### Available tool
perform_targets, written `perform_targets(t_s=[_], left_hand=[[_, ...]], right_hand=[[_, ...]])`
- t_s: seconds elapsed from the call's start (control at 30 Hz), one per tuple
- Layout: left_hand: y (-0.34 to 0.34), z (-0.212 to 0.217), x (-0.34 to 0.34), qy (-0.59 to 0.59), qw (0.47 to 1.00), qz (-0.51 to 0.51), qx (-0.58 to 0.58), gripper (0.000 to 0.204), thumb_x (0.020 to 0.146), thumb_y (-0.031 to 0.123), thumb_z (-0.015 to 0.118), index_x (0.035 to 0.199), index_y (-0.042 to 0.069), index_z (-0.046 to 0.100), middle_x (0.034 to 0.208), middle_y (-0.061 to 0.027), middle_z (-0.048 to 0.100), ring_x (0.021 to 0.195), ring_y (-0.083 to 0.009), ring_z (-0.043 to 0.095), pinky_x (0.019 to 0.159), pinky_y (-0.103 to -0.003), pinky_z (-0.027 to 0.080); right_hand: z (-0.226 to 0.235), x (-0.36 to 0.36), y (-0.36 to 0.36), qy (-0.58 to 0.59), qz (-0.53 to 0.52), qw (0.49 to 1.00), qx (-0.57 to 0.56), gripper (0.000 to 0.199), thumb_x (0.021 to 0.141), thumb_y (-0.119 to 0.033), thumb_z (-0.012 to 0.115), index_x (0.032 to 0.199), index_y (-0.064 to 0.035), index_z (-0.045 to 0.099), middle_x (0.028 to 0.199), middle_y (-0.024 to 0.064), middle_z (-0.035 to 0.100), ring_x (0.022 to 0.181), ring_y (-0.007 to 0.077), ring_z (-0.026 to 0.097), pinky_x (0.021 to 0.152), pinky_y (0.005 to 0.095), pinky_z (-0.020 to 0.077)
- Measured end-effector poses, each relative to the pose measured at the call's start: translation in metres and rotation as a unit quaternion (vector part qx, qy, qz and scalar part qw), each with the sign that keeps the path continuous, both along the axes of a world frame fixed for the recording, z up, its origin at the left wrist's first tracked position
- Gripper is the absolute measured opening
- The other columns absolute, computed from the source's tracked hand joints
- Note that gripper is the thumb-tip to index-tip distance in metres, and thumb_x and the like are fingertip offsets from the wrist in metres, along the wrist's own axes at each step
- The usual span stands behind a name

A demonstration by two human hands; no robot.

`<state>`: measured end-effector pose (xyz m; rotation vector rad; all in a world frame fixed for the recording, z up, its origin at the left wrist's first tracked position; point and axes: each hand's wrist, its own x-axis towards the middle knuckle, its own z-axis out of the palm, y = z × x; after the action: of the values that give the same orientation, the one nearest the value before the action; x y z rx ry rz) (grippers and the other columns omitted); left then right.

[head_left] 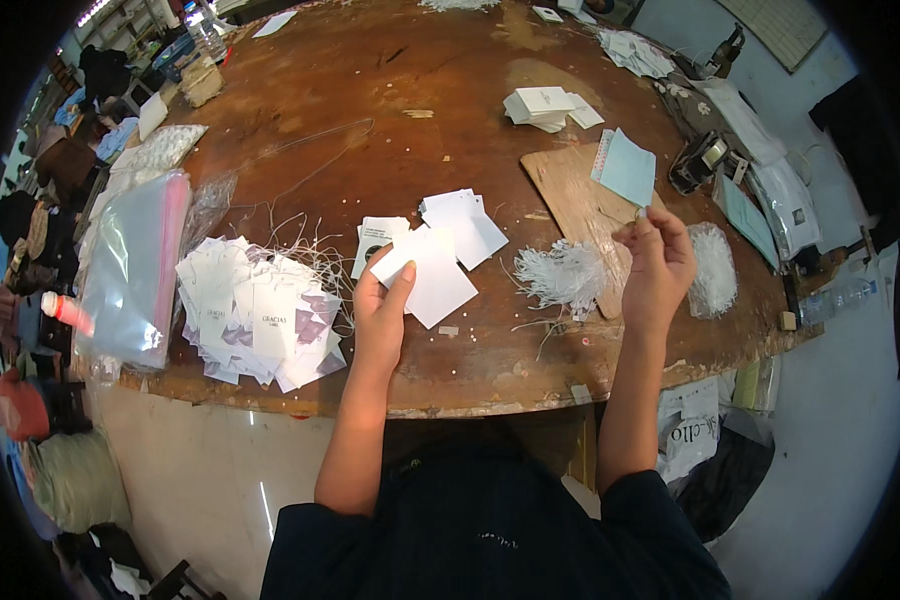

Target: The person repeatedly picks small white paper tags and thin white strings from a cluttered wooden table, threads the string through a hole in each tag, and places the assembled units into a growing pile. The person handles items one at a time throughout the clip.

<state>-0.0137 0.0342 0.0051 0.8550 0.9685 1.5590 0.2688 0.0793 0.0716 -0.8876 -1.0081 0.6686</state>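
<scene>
My left hand point(378, 320) is closed on white cards point(432, 285), thumb on top, above the near middle of the table. Just beyond them lie loose white cards point(472, 228) and a printed card point(372, 232). My right hand point(660, 268) is raised at the right with thumb and fingers pinched together; anything between them is too small to make out. Beside it on the table rests a bundle of white tag strings point(562, 275). Left of my left hand spreads a heap of printed white hang tags point(255, 310) with strings attached.
A wooden board point(555, 185) with a light blue notebook point(625, 165) lies at the right, near a clear bag of white strings point(713, 270). Stacked cards point(542, 105) sit farther back. Clear plastic bags point(135, 270) cover the table's left edge. A plastic bottle point(838, 300) is far right.
</scene>
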Motion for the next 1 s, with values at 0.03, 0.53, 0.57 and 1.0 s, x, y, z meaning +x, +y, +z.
perform_targets(t_s=[0.03,0.53,0.57,1.0], left_hand=[[0.0,-0.001,-0.001,-0.01,1.0,-0.01,-0.002,0.041,0.101,0.018,0.063,0.134,-0.003,0.056,0.121,-0.009,0.066,0.11,-0.0132,0.062,0.096,-0.03,0.049],[-0.004,0.001,0.002,0.007,0.997,-0.073,-0.024,0.042,0.099,0.016,0.066,0.135,-0.003,0.055,0.119,-0.0091,0.067,0.107,-0.0129,0.063,0.093,-0.03,0.051],[-0.005,0.002,0.008,0.003,0.993,-0.108,-0.038,0.042,0.099,0.016,0.066,0.135,-0.003,0.055,0.118,-0.009,0.067,0.106,-0.0127,0.063,0.092,-0.03,0.052],[0.014,-0.002,0.102,0.1,0.901,-0.395,-0.146,0.044,0.1,0.015,0.062,0.14,0.0,0.052,0.119,-0.0078,0.066,0.105,-0.0127,0.063,0.092,-0.03,0.052]], right_hand=[[0.005,-0.001,-0.001,0.008,0.015,1.0,0.014,0.014,0.097,0.002,0.062,0.111,0.0041,0.065,0.086,0.0074,0.066,0.073,0.0131,0.063,0.066,0.0279,0.0525],[-0.042,0.044,0.014,-0.005,-0.045,0.981,-0.187,0.016,0.098,-0.006,0.065,0.113,0.0004,0.067,0.077,-0.0017,0.058,0.052,0.0043,0.045,0.045,0.0206,0.033],[-0.048,0.043,0.011,-0.003,0.012,0.984,-0.179,0.016,0.099,-0.006,0.064,0.114,0.0002,0.067,0.078,-0.0016,0.058,0.052,0.0043,0.045,0.045,0.0204,0.033],[-0.038,0.085,0.032,0.107,-0.123,0.984,-0.078,0.019,0.098,-0.007,0.066,0.117,-0.0038,0.066,0.07,-0.0043,0.051,0.058,0.0049,0.043,0.049,0.0208,0.032]])
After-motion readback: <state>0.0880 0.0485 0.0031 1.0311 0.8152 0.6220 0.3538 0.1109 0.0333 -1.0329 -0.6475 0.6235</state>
